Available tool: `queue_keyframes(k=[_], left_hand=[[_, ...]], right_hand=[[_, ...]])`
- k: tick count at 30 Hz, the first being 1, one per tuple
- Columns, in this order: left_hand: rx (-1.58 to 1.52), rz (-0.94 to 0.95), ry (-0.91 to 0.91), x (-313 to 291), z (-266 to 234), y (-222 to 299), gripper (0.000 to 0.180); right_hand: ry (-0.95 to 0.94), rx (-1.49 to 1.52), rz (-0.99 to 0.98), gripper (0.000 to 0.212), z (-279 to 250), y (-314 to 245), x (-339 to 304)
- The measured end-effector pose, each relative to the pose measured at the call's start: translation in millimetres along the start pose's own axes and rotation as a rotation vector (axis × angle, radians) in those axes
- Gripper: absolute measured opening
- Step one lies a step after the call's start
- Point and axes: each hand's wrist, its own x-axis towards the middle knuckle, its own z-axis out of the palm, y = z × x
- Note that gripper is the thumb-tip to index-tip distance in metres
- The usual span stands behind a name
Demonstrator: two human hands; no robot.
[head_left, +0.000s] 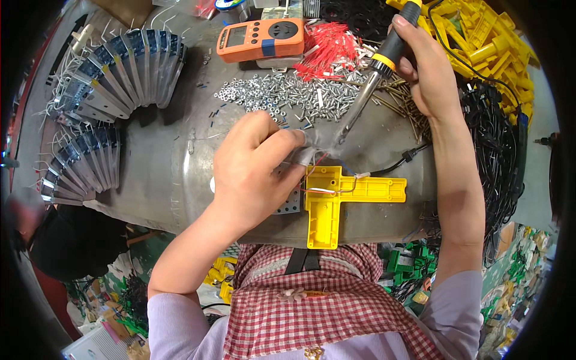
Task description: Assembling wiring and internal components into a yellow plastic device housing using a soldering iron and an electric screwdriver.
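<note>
My right hand point(429, 72) is wrapped around a soldering iron point(364, 99) with a black and yellow handle and a metal shaft. Its tip points down beside the fingertips of my left hand point(255, 165), where whitish smoke hangs. The left fingers are pinched together, with pale coverings on the fingertips, on thin wires point(319, 161); their exact ends are blurred by smoke. Just below lies an open yellow plastic housing point(324, 222), T-shaped, with red and white wires running across it. A perforated metal plate point(291, 204) shows partly behind the left hand.
An orange multimeter point(261, 41) stands at the back, near loose screws and nuts point(300, 96) and red-wired parts point(330, 48). Stacked panels with wires point(120, 72) fill the left. Yellow housings point(486, 42) and black cables point(492, 144) are heaped at the right.
</note>
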Motion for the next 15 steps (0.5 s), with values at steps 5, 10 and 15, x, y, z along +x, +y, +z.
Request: queue_keyframes(k=[5,10,15], left_hand=[[-0.009,0.006,0.000,0.4,1.3,0.2,0.027],[-0.050,0.012,0.017,0.5,3.1,0.8,0.027],[-0.052,0.000,0.004,-2.0,2.7,0.9,0.024]], right_hand=[[0.043,0.006,0.012,0.024,0.3,-1.7,-1.4],[-0.009,-0.027,-0.001,0.024,-2.7,-4.4,-1.7],[-0.050,-0.010,-0.008,0.025,-2.0,-0.9,-0.1]])
